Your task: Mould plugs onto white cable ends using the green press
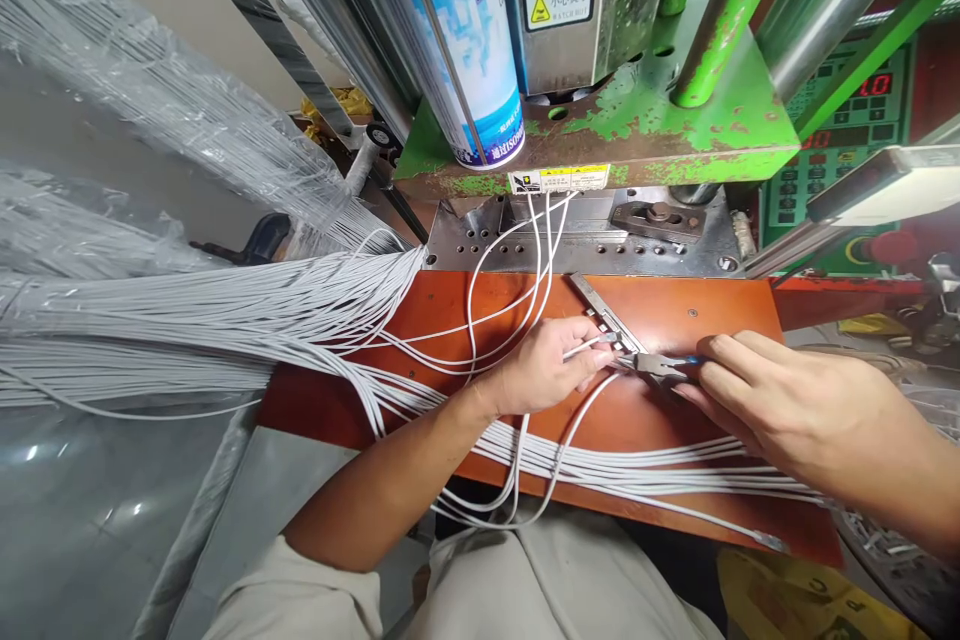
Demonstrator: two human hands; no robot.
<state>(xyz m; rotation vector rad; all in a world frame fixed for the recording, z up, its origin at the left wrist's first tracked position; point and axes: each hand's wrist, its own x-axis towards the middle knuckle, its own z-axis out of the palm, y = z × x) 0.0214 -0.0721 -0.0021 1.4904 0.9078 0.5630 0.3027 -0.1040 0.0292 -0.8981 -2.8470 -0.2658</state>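
Between the thumb and fingers of my left hand (551,367) is the end of a white cable (581,348). My right hand (780,405) is closed round the blue handles of a pair of pliers (656,365), most of which the fingers hide. The plier jaws point left and meet a small part close to my left fingertips; what they bite on is too small to tell. A narrow metal bar (600,305) with small blocks along its edge lies slanted on the orange-brown board (675,305), just beyond both hands.
A green press (637,135) with a metal bed (585,245) stands ahead; several cables run into it. A spray can (480,50) hangs before it. Bundled white cables (322,310) cover the left, more (645,470) lie along the front edge. A control panel (832,150) is at right.
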